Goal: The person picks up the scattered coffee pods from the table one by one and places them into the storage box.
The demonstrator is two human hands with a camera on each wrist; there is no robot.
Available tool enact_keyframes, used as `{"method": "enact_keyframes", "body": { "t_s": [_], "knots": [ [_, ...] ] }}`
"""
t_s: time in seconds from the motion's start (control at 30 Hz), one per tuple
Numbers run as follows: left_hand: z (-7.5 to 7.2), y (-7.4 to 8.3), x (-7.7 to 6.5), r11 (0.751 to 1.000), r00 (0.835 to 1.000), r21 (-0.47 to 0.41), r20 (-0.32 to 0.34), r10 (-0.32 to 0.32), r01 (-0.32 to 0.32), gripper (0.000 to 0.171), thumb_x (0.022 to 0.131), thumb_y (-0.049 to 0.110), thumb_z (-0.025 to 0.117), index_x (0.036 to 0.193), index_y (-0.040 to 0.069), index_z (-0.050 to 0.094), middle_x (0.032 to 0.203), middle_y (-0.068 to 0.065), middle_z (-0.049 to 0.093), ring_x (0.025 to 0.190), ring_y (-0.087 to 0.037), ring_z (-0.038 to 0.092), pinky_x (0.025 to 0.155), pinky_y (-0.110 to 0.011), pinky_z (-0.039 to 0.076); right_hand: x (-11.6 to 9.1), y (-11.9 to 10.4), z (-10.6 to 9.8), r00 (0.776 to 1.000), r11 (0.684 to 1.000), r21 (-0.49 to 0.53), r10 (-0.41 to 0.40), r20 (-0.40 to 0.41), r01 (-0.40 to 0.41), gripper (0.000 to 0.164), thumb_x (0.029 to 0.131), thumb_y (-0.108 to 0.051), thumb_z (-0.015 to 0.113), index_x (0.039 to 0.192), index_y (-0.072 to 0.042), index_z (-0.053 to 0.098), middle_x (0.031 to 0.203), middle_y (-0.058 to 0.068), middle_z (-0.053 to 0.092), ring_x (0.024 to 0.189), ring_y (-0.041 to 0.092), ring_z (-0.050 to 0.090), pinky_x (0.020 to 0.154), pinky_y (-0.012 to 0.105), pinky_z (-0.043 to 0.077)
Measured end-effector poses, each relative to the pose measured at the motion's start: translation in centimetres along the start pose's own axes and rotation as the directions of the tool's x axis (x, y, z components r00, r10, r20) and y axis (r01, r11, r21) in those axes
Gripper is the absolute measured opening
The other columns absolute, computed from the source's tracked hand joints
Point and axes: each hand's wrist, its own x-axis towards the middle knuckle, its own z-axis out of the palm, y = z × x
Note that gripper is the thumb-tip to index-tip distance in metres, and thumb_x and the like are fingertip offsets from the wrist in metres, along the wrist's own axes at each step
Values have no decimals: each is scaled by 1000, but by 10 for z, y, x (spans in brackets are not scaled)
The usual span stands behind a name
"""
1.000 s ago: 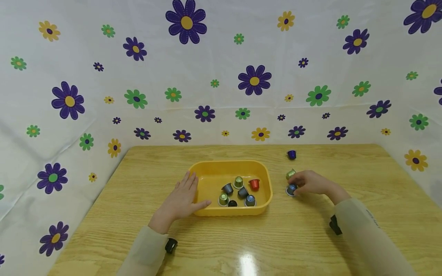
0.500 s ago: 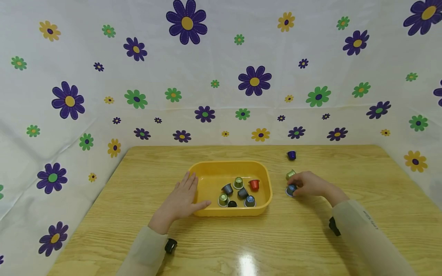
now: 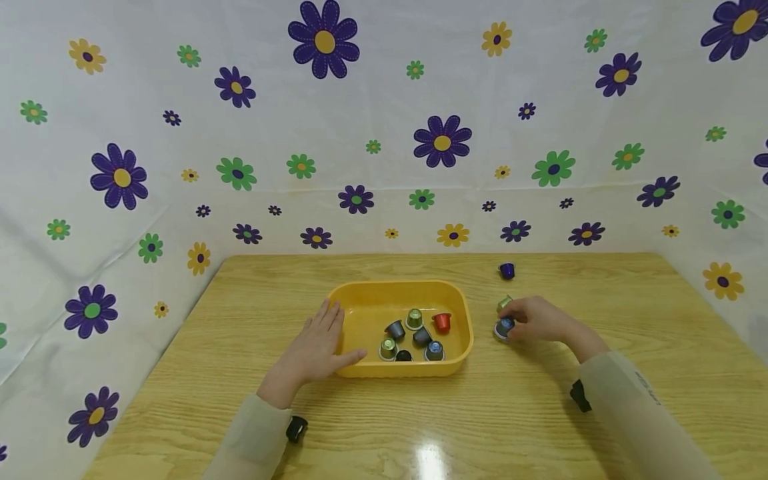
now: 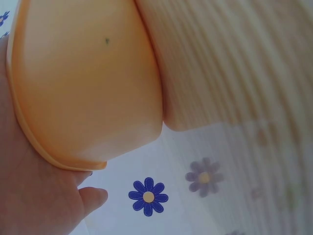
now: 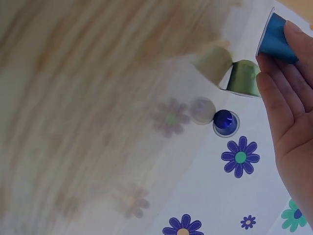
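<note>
In the head view my left hand (image 3: 315, 343) lies with straight fingers on the left rim of a yellow tray (image 3: 399, 369). The left wrist view shows the hand (image 4: 39, 181) against the outer side of the tray (image 4: 88, 88). To the right of the tray, my right hand (image 3: 540, 320) pinches a blue coffee capsule (image 3: 503, 327) between thumb and fingers. In the right wrist view that blue capsule (image 5: 278, 41) is plain to see, its wide rim facing left. Just behind it sits a green capsule (image 3: 505, 303), partly hidden by the hand.
A dark blue capsule (image 3: 507, 271) lies near the table's back edge. Inside the tray are several capsules, among them a red capsule (image 3: 442, 323), a light green capsule (image 3: 388, 347) and a black capsule (image 3: 404, 356). Flowered cloth (image 3: 384, 100) encloses the wooden table (image 3: 372, 427).
My right hand and the blue capsule have shifted very slightly to the left. The left hand and the tray stay where they were.
</note>
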Motion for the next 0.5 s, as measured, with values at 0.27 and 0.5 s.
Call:
{"method": "enact_keyframes", "body": {
  "t_s": [0.27, 0.5],
  "knots": [
    [1, -1, 0, 1000, 1000, -8, -3, -2, 2, 93, 83, 64, 36, 136, -9, 18, 143, -21, 11, 132, -32, -1, 102, -51, 12, -5, -14, -9, 995, 998, 40, -49, -83, 52, 29, 78, -6, 65, 104, 6, 60, 101, 16, 61, 97, 32, 56, 83, 43, 43],
    [0, 0, -1, 1000, 1000, -11, 6, -2, 2, 93, 83, 64, 36, 136, -10, 19, 143, -22, 12, 132, -33, -1, 102, -51, 11, -9, -25, -9, 992, 997, 65, -37, -120, 45, 30, 80, -10, 65, 106, 4, 59, 103, 15, 61, 99, 31, 56, 84, 43, 43]
  ]
}}
